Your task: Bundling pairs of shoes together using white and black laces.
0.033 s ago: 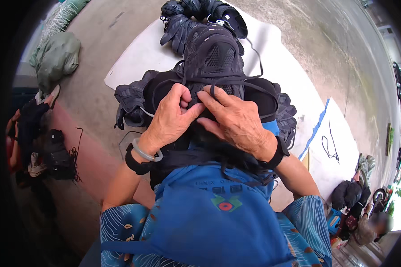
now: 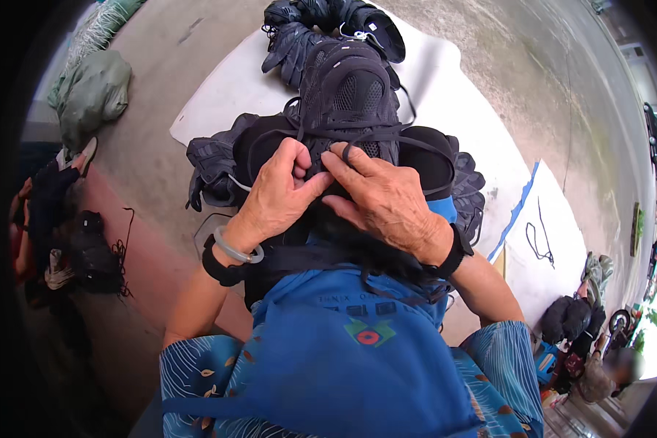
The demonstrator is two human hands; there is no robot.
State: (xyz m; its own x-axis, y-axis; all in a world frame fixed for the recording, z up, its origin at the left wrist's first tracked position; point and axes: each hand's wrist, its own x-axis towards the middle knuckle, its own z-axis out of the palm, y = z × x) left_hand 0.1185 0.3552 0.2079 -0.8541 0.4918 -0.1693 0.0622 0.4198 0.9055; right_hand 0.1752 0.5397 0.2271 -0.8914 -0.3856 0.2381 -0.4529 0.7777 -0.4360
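Observation:
A black mesh shoe (image 2: 354,91) points away from me, its toe at the far end. Dark shoelaces (image 2: 387,136) cross its front and trail over both sides. My left hand (image 2: 281,193) is closed at the near left part of the lacing; what its curled fingers pinch is hidden. Beside it, my right hand (image 2: 387,197) has the lace running over its bent index finger, fingertips pressed to the shoe's lacing area. The two hands nearly meet at the thumb and fingertips. Below them, dark straps and a blue apron (image 2: 343,350) cover my lap.
More black shoes (image 2: 219,164) lie to the left, with others (image 2: 299,47) heaped at the far end of a white sheet (image 2: 219,95). A loose black lace (image 2: 540,244) rests on the sheet's right part. A green sack (image 2: 95,98) stands far left; people sit at both sides.
The lace loop at the shoe's right side has drawn in slightly toward the shoe. Both hands stay in nearly the same place.

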